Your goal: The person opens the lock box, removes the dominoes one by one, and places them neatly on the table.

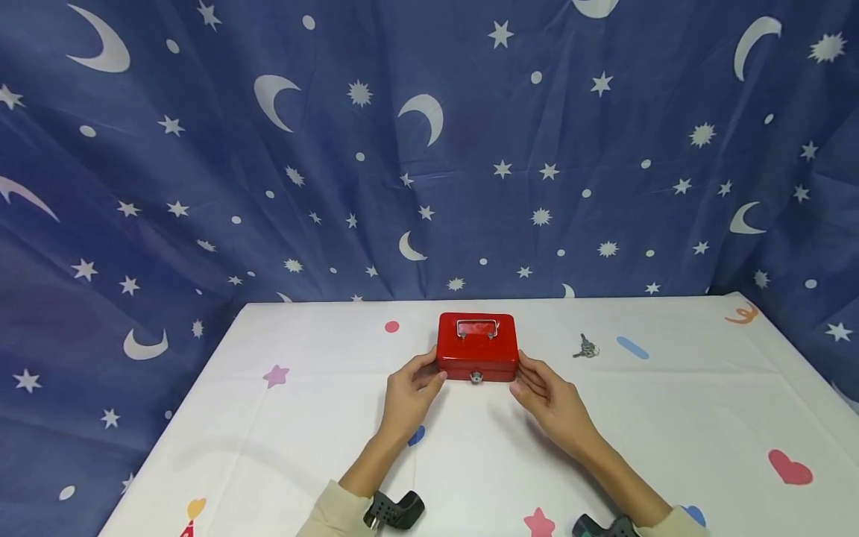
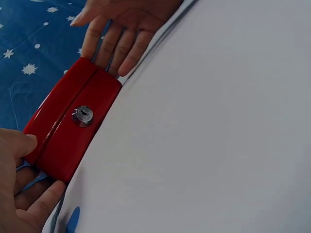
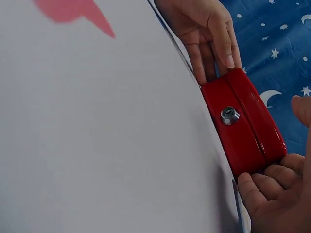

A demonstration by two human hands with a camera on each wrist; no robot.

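Note:
A small red metal cash box [image 1: 477,347] sits on the white table with its lid closed and its wire handle folded flat on top. On its front is a silver keyhole lock [image 2: 84,114], with no key in it. My left hand [image 1: 407,395] is at the box's left end, fingers along the side and thumb at the front corner. At the opposite end my right hand [image 1: 555,403] touches the side with extended fingertips, its thumb held away from the box. Both palms face inward. A small bunch of keys [image 1: 587,347] lies right of the box.
The white tabletop [image 1: 322,440] carries printed shapes, among them a pink heart [image 1: 790,468] and a purple star [image 1: 276,376]. Behind and left of it hangs a blue curtain [image 1: 470,224] with moons and stars. Dark wrist cameras [image 1: 394,511] are strapped on both wrists.

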